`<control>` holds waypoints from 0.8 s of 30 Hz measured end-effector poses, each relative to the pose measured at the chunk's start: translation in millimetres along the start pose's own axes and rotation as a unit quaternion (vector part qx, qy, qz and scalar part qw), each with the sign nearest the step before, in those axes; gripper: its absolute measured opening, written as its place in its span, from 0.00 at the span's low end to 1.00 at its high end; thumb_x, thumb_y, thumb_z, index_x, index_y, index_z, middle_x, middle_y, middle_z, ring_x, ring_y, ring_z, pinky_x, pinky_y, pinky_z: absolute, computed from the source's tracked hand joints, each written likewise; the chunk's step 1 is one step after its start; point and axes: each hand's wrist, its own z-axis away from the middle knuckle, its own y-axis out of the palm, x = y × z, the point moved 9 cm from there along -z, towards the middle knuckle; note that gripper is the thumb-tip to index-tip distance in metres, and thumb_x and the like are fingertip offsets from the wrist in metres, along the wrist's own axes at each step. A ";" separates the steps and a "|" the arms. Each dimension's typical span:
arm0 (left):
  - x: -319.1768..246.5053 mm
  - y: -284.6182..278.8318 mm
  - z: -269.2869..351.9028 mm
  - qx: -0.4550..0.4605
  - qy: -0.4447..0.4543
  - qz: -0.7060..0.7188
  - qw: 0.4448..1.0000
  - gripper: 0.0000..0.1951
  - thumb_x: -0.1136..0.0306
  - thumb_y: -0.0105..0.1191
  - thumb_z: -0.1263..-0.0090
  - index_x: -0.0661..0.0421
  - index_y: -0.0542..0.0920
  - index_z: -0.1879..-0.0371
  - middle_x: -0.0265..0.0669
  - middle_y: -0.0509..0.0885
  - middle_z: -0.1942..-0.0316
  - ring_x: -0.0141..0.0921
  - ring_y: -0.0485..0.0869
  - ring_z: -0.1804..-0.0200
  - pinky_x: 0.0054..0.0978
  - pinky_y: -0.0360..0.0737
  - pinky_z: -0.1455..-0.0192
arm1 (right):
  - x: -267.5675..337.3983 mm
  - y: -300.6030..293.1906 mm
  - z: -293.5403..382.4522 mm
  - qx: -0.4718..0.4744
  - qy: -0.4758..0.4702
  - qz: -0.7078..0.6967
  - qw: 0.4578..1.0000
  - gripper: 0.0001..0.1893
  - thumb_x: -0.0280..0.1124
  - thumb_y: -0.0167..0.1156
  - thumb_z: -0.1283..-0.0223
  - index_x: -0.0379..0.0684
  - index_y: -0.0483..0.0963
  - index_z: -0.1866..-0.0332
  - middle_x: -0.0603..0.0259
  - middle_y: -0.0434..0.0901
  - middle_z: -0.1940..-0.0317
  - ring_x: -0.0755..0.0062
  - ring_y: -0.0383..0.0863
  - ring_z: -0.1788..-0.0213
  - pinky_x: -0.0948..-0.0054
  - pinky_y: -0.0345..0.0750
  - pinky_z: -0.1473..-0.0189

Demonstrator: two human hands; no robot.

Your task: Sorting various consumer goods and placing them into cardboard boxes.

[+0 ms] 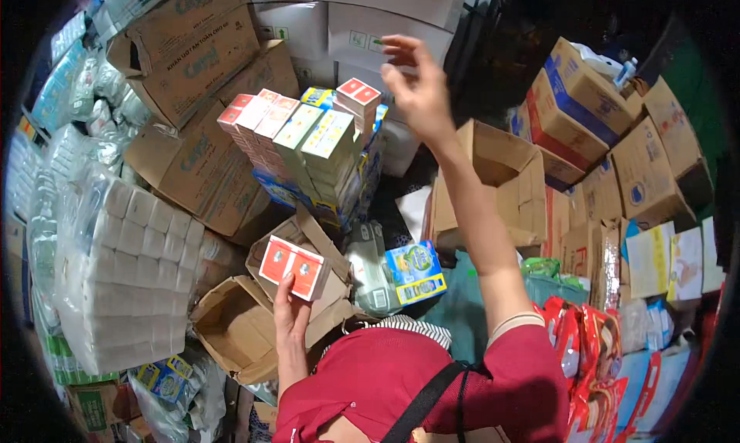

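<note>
My left hand grips a red-and-white pack of small boxes from below, above an open cardboard carton. My right hand is raised, slightly blurred, its fingers apart and nothing seen in them. Just left of it and lower stands a short stack of red-topped packs. Beside that stack, rows of pink-and-red packs and pale green-and-yellow packs are piled on blue-and-yellow boxes. A single blue-and-yellow box lies in front of my body, next to a plastic-wrapped green pack.
Large brown cartons and plastic-wrapped white paper bundles crowd the left. White cartons stand behind the pile. An open empty carton is under my right forearm; taped cartons and red bags fill the right.
</note>
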 end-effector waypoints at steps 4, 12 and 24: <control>9.4 7.4 -1.6 -0.019 0.012 0.007 1.000 0.20 0.66 0.54 0.39 0.58 0.69 0.48 0.36 0.77 0.51 0.32 0.75 0.49 0.33 0.69 0.42 | -227.3 36.8 0.7 0.050 0.134 0.240 0.960 0.50 0.44 0.69 0.64 0.47 0.46 0.34 0.40 0.56 0.41 0.46 0.56 0.38 0.54 0.60 0.40; 24.0 -13.4 -6.7 -0.080 0.022 0.017 0.996 0.21 0.67 0.55 0.41 0.56 0.69 0.49 0.36 0.77 0.52 0.32 0.77 0.50 0.37 0.71 0.44 | -382.7 97.0 16.7 0.148 0.339 0.324 0.871 0.69 0.49 0.76 0.80 0.61 0.30 0.31 0.42 0.39 0.33 0.39 0.38 0.32 0.45 0.47 0.36; 26.3 -45.0 7.0 -0.126 0.071 0.042 0.989 0.22 0.66 0.55 0.41 0.56 0.69 0.47 0.35 0.76 0.50 0.33 0.75 0.48 0.37 0.70 0.42 | -418.1 101.6 10.8 0.187 0.330 0.384 0.841 0.58 0.43 0.74 0.73 0.57 0.43 0.32 0.48 0.56 0.39 0.46 0.59 0.38 0.53 0.62 0.40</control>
